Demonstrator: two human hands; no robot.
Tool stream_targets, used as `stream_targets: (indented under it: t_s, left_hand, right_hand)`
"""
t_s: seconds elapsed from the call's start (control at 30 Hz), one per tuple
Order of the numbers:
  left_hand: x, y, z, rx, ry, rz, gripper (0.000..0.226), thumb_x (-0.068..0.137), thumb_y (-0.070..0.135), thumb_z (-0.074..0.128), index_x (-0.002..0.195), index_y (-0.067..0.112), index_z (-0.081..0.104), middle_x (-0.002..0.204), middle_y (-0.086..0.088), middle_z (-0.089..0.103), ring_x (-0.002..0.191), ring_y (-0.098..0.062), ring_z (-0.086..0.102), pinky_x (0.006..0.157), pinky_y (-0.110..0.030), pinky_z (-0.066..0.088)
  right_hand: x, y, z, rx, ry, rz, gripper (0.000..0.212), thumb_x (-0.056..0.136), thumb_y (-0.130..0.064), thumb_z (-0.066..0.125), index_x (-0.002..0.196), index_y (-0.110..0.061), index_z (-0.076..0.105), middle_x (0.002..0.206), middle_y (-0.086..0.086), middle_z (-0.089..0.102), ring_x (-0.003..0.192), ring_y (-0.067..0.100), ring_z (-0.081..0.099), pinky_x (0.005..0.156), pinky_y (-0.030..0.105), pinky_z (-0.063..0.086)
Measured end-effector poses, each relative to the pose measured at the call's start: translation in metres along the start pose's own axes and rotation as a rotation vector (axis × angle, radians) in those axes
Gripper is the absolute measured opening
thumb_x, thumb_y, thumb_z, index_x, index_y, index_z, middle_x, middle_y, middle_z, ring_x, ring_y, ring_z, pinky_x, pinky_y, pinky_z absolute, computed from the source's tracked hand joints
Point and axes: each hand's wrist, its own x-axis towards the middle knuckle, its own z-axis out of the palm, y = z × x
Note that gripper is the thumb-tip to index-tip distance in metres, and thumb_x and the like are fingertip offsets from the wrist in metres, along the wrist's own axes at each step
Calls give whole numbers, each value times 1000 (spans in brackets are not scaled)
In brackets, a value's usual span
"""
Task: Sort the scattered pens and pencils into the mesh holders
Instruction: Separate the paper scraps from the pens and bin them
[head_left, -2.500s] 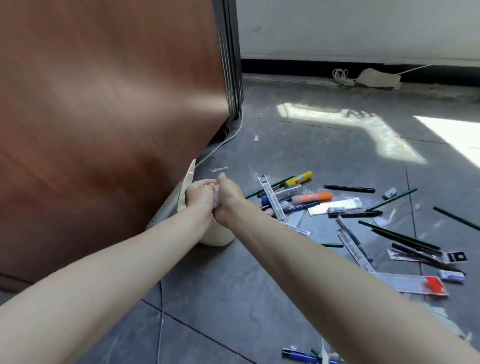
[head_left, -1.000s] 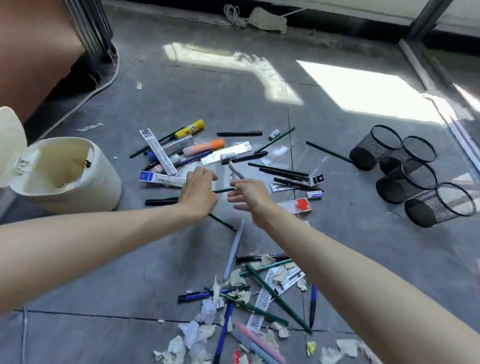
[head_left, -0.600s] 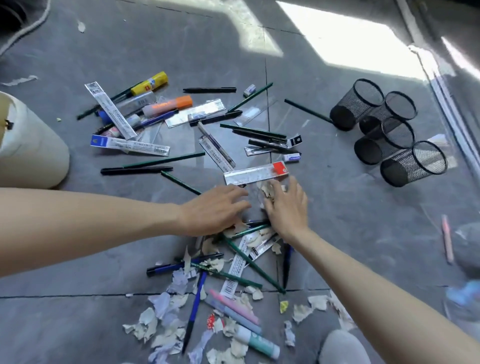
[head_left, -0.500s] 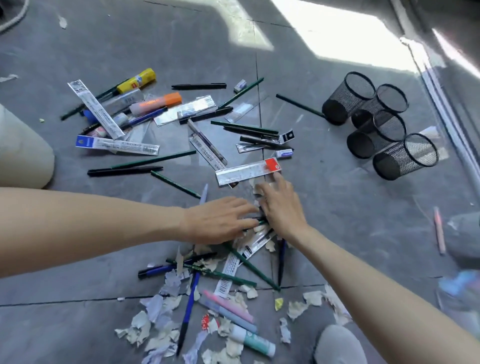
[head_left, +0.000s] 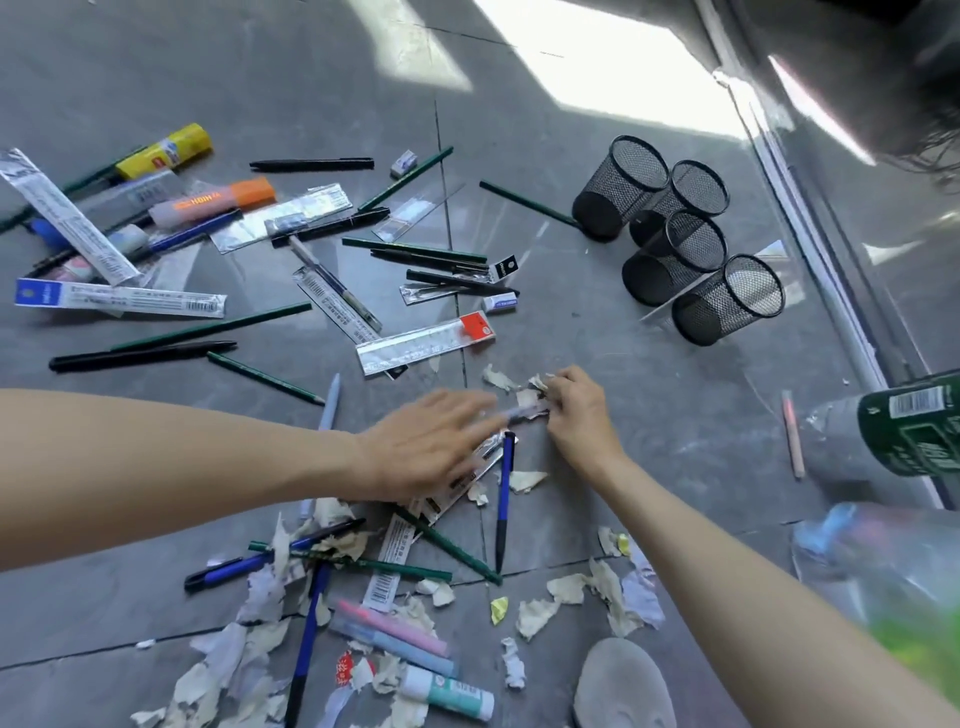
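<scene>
My left hand (head_left: 431, 447) lay open, fingers straight and spread flat over a packaged pen in the middle of the grey floor (head_left: 675, 426) (its outline was smeared by motion). Just beside it, my right hand (head_left: 576, 410) had its fingers curled, pinching the end of a clear pen (head_left: 514, 413) among a few paper scraps (head_left: 498, 378). A blue pen (head_left: 503, 499) lay just below the two hands, pointing toward me. The other pens and pencils (head_left: 218, 327) were strewn across the floor to the left and beyond my hands, along with an orange highlighter (head_left: 218, 200) and a ruler (head_left: 426, 343) with a red end. More torn paper was heaped nearer to me. The four black mesh holders (head_left: 680, 249) stood clustered together, touching, well apart from my hands on the far right.
</scene>
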Motion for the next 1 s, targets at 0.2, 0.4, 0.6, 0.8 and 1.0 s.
stream_targets:
  t_s: [0.2, 0.4, 0.6, 0.8, 1.0]
  left_hand:
    - [-8, -31, -13, 25, -38, -354, 69, 92, 54, 4, 142, 12, 27, 150, -6, 27, 137, -22, 24, 113, -35, 16]
    - [-1, -17, -10, -61, -169, -249, 57, 100, 44, 17, 150, 17, 11, 158, 2, 12, 145, -9, 3, 111, -33, -15]
    - [11, -4, -9, -43, -249, -166, 53, 101, 39, 21, 151, 25, 7, 159, -1, -4, 145, -15, -5, 114, -44, -4]
    - [3, -8, -8, 45, 59, -86, 46, 85, 22, 63, 127, 21, 44, 120, -15, 50, 101, -30, 53, 83, -40, 46]
    - [-18, -25, -14, 1, -20, -291, 20, 86, 6, 54, 100, 17, 45, 96, 0, 41, 81, -17, 35, 66, -29, 20]
  right_hand:
    - [4, -18, 5, 74, -34, 44, 29, 82, -6, 67, 109, 1, 62, 106, 11, 51, 97, 24, 53, 84, 21, 36]
    - [9, -42, 10, -211, -233, -198, 73, 88, -2, 49, 148, -35, 23, 115, 5, 34, 96, 20, 40, 72, 34, 43]
    - [6, -28, 7, -174, -138, -188, 34, 92, -16, 51, 125, -16, 55, 108, 10, 45, 92, 29, 53, 70, 37, 46]
    - [-11, -13, 8, -263, -23, -195, 47, 84, 0, 52, 129, -10, 51, 130, 17, 43, 111, 34, 47, 82, 43, 50]
    - [-9, -35, 6, -475, -339, -382, 82, 84, 4, 46, 151, -31, 14, 158, 10, 5, 138, 30, 16, 110, 41, 22]
